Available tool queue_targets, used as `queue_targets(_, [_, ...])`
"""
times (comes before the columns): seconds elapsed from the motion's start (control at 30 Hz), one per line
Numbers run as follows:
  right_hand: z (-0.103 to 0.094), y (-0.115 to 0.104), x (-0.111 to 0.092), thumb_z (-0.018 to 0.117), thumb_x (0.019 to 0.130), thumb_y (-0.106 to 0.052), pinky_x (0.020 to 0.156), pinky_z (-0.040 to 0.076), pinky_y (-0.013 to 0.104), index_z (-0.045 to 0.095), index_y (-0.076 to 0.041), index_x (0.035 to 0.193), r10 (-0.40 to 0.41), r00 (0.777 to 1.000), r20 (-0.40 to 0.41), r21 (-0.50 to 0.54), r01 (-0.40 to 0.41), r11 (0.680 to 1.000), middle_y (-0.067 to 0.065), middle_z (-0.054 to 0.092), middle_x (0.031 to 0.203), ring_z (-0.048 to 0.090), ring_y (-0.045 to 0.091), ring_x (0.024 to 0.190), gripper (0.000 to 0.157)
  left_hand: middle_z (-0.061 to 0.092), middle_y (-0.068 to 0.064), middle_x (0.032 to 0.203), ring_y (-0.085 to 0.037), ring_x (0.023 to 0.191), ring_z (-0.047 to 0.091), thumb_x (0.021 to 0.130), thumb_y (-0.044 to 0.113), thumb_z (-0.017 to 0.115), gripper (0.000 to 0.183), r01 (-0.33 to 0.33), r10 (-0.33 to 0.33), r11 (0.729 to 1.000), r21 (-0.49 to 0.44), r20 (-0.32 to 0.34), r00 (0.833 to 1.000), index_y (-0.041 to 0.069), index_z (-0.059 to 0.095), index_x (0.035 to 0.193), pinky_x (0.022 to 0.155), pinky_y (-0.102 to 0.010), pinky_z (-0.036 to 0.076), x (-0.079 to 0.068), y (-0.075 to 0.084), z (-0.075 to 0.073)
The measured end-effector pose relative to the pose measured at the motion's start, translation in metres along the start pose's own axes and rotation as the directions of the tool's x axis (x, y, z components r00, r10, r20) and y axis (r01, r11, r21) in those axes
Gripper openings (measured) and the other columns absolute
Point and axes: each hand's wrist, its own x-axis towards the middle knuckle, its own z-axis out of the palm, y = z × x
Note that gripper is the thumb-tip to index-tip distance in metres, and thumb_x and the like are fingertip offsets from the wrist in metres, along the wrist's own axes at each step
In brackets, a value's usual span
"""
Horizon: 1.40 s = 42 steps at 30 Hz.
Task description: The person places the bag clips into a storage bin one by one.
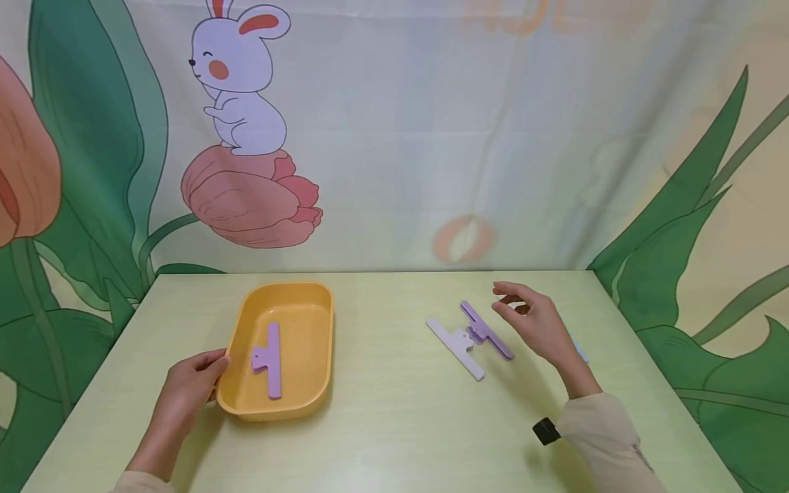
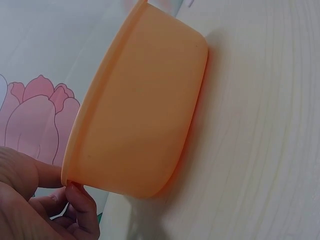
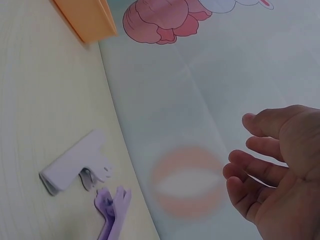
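Observation:
My left hand pinches the left rim of a yellow-orange plastic tray, thumb on the rim and curled fingers beneath it in the left wrist view. Inside the tray lies one purple clip. Above the table on the right, my right hand is raised with loosely bent fingers and nothing between them. Just left of it, a purple clip and a pale lilac clip lie side by side on the table. A light blue thing shows behind the right wrist, mostly hidden.
The pale wooden table ends at the back against a printed curtain with a rabbit and flowers. A small black square piece shows by the right sleeve.

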Motion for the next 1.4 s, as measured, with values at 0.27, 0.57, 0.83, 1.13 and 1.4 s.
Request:
queue_targets(0.27, [-0.01,0.001,-0.003,0.069,0.102,-0.016,0.088,0.049,0.021,0.063,-0.002,0.139,0.007,1.0,0.013,-0.01,-0.007,1.0,0.016,0.067,0.13,0.063,0.024,0.109,0.04,0.054,-0.028,0.137,-0.012,0.09,0.059,0.111,0.026,0.047,0.053,-0.003,0.003,1.0,0.003,0.004,1.0,-0.01,0.045,0.149,0.068,-0.023,0.053,0.0,0.0,-0.001])
queue_targets(0.57, [-0.011,0.002,0.0,0.069,0.102,-0.015,0.088,0.049,0.024,0.063,-0.002,0.139,0.0,0.999,0.036,-0.01,0.0,1.0,0.018,0.066,0.13,0.062,0.025,0.109,0.04,0.054,-0.027,0.136,-0.012,0.089,0.059,0.111,0.026,0.047,0.053,-0.001,0.001,1.0,0.001,0.001,1.0,-0.01,0.044,0.149,0.067,-0.023,0.053,-0.001,0.0,-0.001])
queue_targets(0.83, [-0.007,0.01,0.002,0.069,0.101,-0.015,0.088,0.05,0.026,0.064,-0.001,0.137,0.009,0.999,0.049,-0.024,-0.008,1.0,0.016,0.067,0.129,0.063,0.025,0.108,0.038,0.054,-0.026,0.135,-0.012,0.088,0.058,0.111,0.027,0.047,0.053,0.009,-0.009,1.0,0.002,-0.005,1.0,-0.009,0.044,0.15,0.067,-0.023,0.052,0.0,0.0,0.0])
queue_targets(1.13, [0.002,0.024,0.002,0.068,0.102,-0.017,0.086,0.051,0.026,0.065,0.0,0.135,0.007,0.998,0.063,-0.046,-0.004,0.999,0.016,0.069,0.127,0.064,0.025,0.107,0.036,0.054,-0.027,0.136,-0.011,0.088,0.058,0.111,0.027,0.047,0.053,0.005,-0.005,1.0,-0.002,0.001,1.0,-0.01,0.044,0.149,0.067,-0.023,0.053,-0.001,0.0,-0.001])
queue_targets(1.4, [0.009,0.036,0.001,0.067,0.102,-0.013,0.088,0.052,0.033,0.065,0.001,0.135,0.025,0.997,0.08,-0.048,-0.021,0.999,0.018,0.069,0.127,0.065,0.03,0.108,0.036,0.056,-0.026,0.133,-0.011,0.087,0.058,0.11,0.026,0.048,0.052,0.002,-0.002,1.0,-0.003,0.002,1.0,-0.01,0.045,0.149,0.067,-0.023,0.052,-0.002,0.001,-0.001])
